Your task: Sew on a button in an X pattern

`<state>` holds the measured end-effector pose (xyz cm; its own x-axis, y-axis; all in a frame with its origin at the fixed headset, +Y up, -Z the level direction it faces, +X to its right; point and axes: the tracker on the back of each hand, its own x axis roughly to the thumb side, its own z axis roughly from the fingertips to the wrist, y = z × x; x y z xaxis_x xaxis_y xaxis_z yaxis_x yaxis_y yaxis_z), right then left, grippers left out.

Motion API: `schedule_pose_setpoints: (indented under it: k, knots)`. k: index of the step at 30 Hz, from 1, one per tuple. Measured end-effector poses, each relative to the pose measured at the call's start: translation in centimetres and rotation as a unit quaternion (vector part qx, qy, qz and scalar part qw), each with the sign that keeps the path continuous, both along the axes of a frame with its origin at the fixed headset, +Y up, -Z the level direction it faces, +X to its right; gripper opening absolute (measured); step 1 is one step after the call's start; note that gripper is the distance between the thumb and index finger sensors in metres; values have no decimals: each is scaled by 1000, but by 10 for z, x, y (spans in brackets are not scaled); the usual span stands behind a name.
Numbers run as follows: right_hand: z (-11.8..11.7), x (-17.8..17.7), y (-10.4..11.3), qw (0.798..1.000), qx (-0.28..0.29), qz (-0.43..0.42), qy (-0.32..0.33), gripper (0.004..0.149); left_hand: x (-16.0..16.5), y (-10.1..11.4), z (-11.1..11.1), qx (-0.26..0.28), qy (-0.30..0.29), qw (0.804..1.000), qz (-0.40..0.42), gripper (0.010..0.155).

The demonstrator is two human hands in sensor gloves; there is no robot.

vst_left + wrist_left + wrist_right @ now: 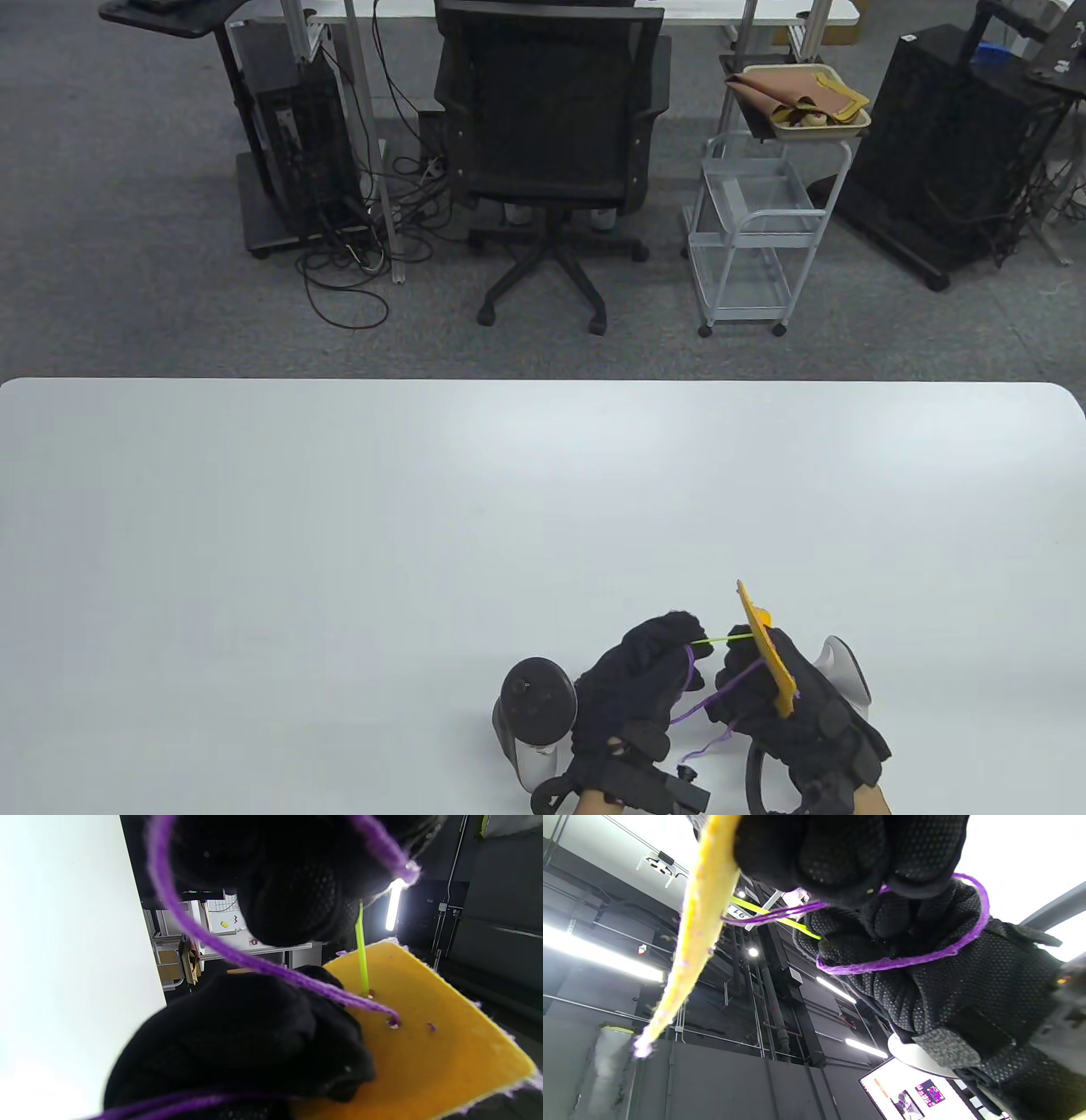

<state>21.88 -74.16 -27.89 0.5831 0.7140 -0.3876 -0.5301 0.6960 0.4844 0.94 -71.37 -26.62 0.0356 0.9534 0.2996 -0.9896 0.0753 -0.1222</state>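
Near edge of the white tabletop (339, 509), right of centre:

- Right hand (797, 713): grips square yellow felt patch (768, 649), held edge-up.
- Left hand (645, 679): pinches thin lime-green plastic needle (721, 639), tip in a patch hole; purple yarn (700, 700) trails.
- Button: unseen.
- Step, judged: mid-stitch. Next: draw needle through, tension yarn.

Table view looks down from afar; both wrist views sit close, sharing the yellow felt (428, 1052).

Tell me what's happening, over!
Left hand pinches green needle at yellow felt. Right hand holds felt. Purple yarn loops between hands.
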Motion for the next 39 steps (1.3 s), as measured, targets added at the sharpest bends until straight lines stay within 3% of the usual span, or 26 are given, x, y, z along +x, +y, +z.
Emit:
schedule_pose_setpoints:
  k: [6, 12, 24, 28, 39]
  knots:
    - [0, 0, -1, 1000, 0, 2, 2, 44, 1, 4, 1, 12, -1, 1000, -22, 36]
    - [0, -1, -1, 1000, -1, 5, 2, 44, -1, 17, 4, 67, 24, 991, -115, 37]
    - [1, -2, -1, 1000, -4, 11, 3, 44, 1, 33, 13, 150, 83, 941, -292, 37]
    - [0, -2, -2, 1000, -1, 13, 7, 44, 1, 33, 13, 144, 73, 949, -271, 37]
    - [1, -3, -4, 999, 2, 29, 18, 44, 2, 33, 13, 144, 64, 949, -274, 37]
